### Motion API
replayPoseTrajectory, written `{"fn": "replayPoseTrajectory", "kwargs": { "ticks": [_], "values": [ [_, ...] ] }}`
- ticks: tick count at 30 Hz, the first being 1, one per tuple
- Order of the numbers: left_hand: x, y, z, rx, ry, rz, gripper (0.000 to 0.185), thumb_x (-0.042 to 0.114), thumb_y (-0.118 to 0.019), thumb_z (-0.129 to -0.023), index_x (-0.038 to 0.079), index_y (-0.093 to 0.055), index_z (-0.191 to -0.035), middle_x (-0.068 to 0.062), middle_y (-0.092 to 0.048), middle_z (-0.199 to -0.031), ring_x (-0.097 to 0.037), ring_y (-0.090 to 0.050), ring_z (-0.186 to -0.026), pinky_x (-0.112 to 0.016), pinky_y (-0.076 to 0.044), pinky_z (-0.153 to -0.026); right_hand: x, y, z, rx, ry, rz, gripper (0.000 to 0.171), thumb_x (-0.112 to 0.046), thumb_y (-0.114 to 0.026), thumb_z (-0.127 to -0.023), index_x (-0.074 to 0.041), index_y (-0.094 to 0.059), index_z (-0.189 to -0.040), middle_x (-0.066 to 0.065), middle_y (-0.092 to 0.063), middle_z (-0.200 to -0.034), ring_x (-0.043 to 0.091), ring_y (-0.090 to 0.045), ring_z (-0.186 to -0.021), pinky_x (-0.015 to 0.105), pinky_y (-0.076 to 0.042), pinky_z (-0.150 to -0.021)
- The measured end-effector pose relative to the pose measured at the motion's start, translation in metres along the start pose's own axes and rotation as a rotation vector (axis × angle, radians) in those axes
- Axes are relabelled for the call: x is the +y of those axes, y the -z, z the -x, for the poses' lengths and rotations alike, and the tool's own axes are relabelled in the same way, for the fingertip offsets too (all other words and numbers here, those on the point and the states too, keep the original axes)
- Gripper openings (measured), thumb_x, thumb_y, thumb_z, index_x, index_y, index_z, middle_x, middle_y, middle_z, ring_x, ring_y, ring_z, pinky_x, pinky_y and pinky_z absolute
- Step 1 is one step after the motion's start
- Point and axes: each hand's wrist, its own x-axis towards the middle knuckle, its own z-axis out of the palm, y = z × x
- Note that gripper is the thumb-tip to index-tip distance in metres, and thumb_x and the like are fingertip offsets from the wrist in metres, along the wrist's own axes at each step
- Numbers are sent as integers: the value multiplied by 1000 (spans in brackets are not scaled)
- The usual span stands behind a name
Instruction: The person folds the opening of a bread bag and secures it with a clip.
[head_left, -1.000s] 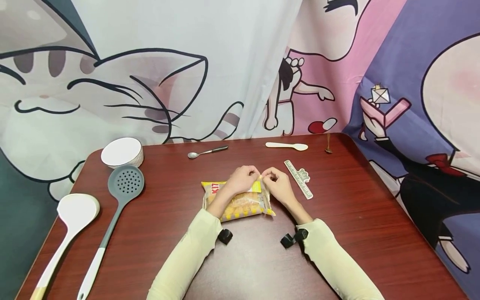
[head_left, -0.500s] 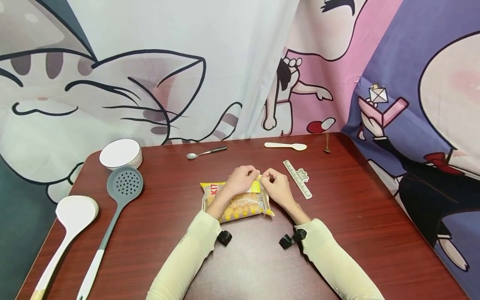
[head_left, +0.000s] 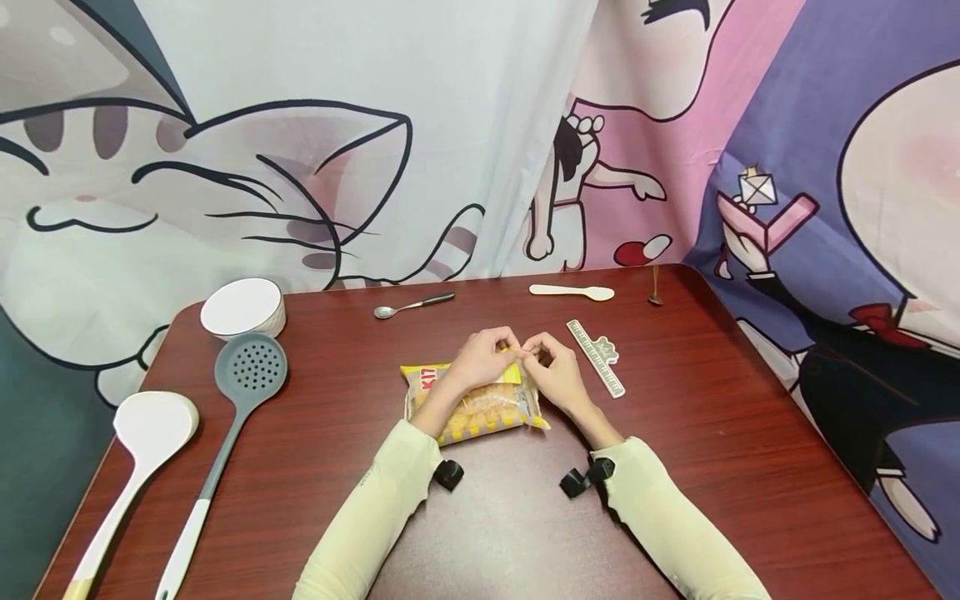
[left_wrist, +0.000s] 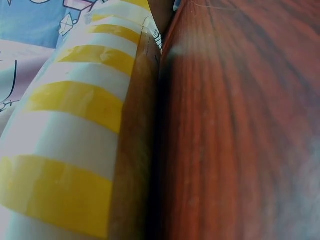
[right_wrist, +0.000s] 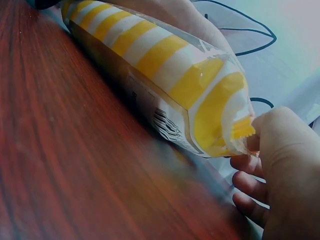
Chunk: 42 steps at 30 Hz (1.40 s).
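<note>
Head view: left hand (head_left: 480,360) and right hand (head_left: 553,367) both pinch the snack bag (head_left: 472,400) top seam; uneven pulling could burst it, scattering contents.

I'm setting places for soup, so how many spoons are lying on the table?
3: a metal spoon at the far middle, a pale spoon to its right, and a small dark spoon near the far right corner. None seems hidden.

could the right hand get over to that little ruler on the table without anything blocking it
Probably yes. The ruler lies flat on the table just right of the right hand, with bare wood between, but that hand is pinching the snack packet and would have to let go.
</note>
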Motion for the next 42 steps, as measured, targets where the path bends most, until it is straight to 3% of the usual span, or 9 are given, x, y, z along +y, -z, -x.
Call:
{"fn": "replayPoseTrajectory", "kwargs": {
  "ticks": [4,8,14,18,26,29,31,35,42],
  "values": [
    [0,-3,-1,-31,4,19,11,24,-64,-95,19,-64,-85,1,-60,-76,-11,-51,-65,-25,-40,-60,2,2,2,-13,10,-2,5,0,-65,-85,-4,-66,-89,7,-61,-73,10,-51,-60,21,-42,-54],
    [0,-4,0,-41,33,38,9,21,-61,-94,19,-64,-85,1,-60,-76,-11,-52,-67,-26,-40,-61,1,3,3,-16,51,85,7,-3,-64,-86,-9,-65,-88,1,-60,-71,7,-50,-58,21,-41,-53],
    [1,-2,0,-10,67,24,11,22,-57,-93,21,-68,-87,3,-64,-78,-11,-56,-69,-28,-42,-64,-2,5,2,12,271,342,10,-7,-61,-83,-16,-65,-85,-4,-60,-74,6,-50,-62,24,-41,-55],
    [2,0,0,4,89,-8,12,24,-56,-92,22,-67,-87,5,-64,-78,-11,-57,-71,-29,-42,-68,-1,8,-2,-7,383,415,9,-8,-60,-82,-15,-65,-86,-2,-63,-80,8,-52,-65,27,-42,-55],
    [5,2,0,-26,169,-54,30,33,-47,-98,17,-68,-84,1,-65,-85,-14,-53,-75,-29,-40,-69,1,12,-3,-36,467,502,8,-14,-60,-85,-17,-68,-88,-4,-66,-80,9,-56,-68,29,-46,-53],
    [4,2,-1,-40,169,-77,28,34,-47,-97,21,-69,-87,3,-68,-92,-13,-56,-79,-28,-42,-71,0,13,-4,-37,504,532,9,-16,-59,-87,-17,-68,-88,-5,-66,-80,10,-58,-71,30,-46,-53],
    [3,2,-1,-54,157,-83,29,34,-46,-99,20,-67,-85,2,-65,-86,-14,-54,-77,-28,-41,-70,-1,13,-4,-40,527,542,9,-16,-58,-87,-16,-67,-88,-5,-66,-80,11,-57,-71,30,-46,-54],
    [2,3,-1,-83,133,-49,29,33,-44,-100,19,-61,-80,2,-56,-75,-14,-49,-71,-28,-38,-68,-1,12,-4,-40,565,559,8,-14,-59,-87,-15,-67,-88,-5,-66,-80,12,-56,-70,29,-46,-53],
    [2,5,0,-127,158,49,28,28,-47,-97,16,-53,-72,2,-48,-70,-13,-43,-65,-26,-35,-64,-1,12,-4,-41,590,541,6,-15,-60,-87,-17,-66,-86,-6,-64,-79,10,-54,-71,28,-45,-53]
  ]
}}
